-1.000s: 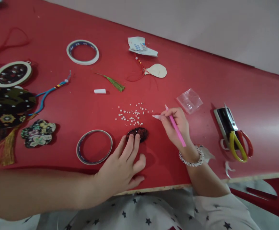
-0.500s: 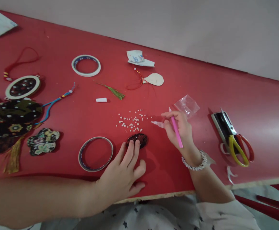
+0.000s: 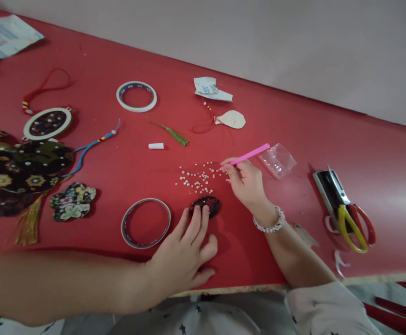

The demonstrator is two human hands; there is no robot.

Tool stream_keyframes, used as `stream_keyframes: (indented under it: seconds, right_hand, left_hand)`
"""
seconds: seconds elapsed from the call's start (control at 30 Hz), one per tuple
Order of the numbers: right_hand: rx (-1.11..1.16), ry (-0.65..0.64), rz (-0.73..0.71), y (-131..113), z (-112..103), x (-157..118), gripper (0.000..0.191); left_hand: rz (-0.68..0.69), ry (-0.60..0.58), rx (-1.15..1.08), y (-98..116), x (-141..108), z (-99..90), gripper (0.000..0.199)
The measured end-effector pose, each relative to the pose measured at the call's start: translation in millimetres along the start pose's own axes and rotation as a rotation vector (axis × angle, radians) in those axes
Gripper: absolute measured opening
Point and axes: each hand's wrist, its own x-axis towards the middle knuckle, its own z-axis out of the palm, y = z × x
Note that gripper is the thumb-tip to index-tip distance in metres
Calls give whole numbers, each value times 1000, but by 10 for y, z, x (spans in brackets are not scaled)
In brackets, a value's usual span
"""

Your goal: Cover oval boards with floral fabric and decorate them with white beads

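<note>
My left hand point(image 3: 185, 253) rests two fingertips on the lower edge of a dark, red-patterned oval piece point(image 3: 214, 204), its thumb apart and its fingers stretched out. A white dot shows on the oval. My right hand point(image 3: 246, 184), with a beaded bracelet on the wrist, pinches a slim pink pen-like stick point(image 3: 250, 153) near its tip. That tip points down at the right side of the scattered small white beads point(image 3: 198, 181). A small whitish tip shows below those fingers; the rest of that object is hidden in the hand.
Two tape rolls point(image 3: 136, 84) point(image 3: 123, 228), a white cap point(image 3: 156, 146) and a green tassel point(image 3: 177, 136) lie around the beads. Decorated pendants point(image 3: 31, 170) crowd the left. A clear plastic bag point(image 3: 278, 160) and yellow-and-red scissors point(image 3: 353, 228) lie right.
My right hand has moved left to the beads. The pink stick has swung round, so its tip now points down-left at them. My left hand stays on the oval; the view has shifted slightly.
</note>
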Motion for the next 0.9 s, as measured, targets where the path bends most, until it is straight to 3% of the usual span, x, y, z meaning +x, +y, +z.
stream_keyframes:
  seconds: [0.2, 0.37, 0.6, 0.9]
  right_hand:
    - [-44, -38, -20, -7, -3, 1, 20]
    - [-69, -1, -78, -5, -26, -8, 19]
    - [-67, 34, -44, -59, -113, -75, 20]
    - [-98, -27, -70, -3, -18, -49, 18]
  left_hand:
    - [2, -16, -11, -9, 4, -4, 54]
    - [4, -3, 1, -7, 10, -10, 54]
    - [-1, -12, -16, -11, 8, -9, 53]
    - [-2, -4, -5, -4, 8, -15, 54]
